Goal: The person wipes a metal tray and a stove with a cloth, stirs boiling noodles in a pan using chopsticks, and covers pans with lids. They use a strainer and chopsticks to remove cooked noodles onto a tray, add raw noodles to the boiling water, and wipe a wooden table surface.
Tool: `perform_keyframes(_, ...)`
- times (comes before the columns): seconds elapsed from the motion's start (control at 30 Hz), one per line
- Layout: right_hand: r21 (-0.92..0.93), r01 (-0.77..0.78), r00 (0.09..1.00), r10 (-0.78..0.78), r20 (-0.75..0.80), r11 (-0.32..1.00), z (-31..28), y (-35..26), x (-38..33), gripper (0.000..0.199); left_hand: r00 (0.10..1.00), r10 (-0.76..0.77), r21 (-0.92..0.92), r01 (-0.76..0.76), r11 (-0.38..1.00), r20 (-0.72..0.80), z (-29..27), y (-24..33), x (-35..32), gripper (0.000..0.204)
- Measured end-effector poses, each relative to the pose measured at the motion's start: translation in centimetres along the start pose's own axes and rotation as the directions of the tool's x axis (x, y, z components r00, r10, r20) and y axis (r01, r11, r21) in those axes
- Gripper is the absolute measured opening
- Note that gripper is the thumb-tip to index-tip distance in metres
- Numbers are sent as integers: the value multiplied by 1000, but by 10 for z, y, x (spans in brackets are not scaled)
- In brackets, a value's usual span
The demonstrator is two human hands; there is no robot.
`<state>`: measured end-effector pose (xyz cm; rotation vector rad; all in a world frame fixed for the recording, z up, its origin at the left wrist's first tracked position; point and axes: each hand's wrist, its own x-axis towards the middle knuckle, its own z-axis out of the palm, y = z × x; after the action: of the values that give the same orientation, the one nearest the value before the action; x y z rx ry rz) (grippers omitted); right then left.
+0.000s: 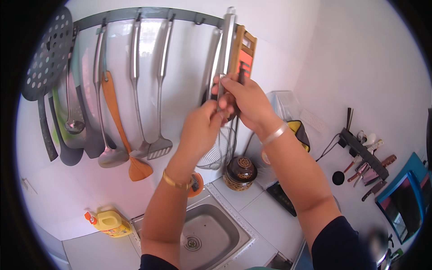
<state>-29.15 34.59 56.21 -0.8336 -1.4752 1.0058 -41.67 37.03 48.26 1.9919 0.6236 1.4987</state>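
Observation:
Both my hands are raised together near the right end of the wall rail. My right hand [249,101], with a silver bracelet, has its fingers closed round the shiny handle of a steel kitchen utensil [228,42] that points upward. Just below it, my left hand [202,130] pinches the lower part of the same utensil; its working end is hidden by my hands. Behind it hangs another steel handle [215,60]. A round wire skimmer [213,155] shows under my hands; which handle it belongs to, I cannot tell. A dark handle [242,72] stands beside my right fingers.
Along the dark rail [121,15] hang several ladles and turners, a wooden spatula [114,108] and a large perforated skimmer [49,54]. Below are a steel sink [211,225], a yellow bottle [110,222] and a brown patterned pot [240,173]. Knives [373,191] hang at right.

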Motion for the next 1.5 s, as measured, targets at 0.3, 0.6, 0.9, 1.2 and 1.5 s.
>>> perform_keyframes(0.3, 209, -321, 933, 347, -100, 924, -95, 26, -359, 22, 912, 117, -97, -85, 992, 394, 184, 63, -231, 18)
perform_keyframes(0.6, -105, -553, 818, 516, -253, 826, -162, -39, -675, 22, 596, 403, -287, -284, 915, 695, 385, 170, -375, 16)
perform_keyframes(0.9, -276, -774, 582, 469, -665, 570, -184, 28, -903, 29, 151, 539, -464, -352, 813, 829, 595, 229, -531, 4)
perform_keyframes(1.2, -144, -873, 339, 369, -865, 466, -221, 85, -984, 21, -62, 465, -453, -370, 811, 883, 703, 227, -600, 1)
perform_keyframes(1.5, -251, -923, 354, 387, -852, 291, -256, 40, -998, 25, -56, 476, -468, -317, 825, 877, 746, 235, -613, 12)
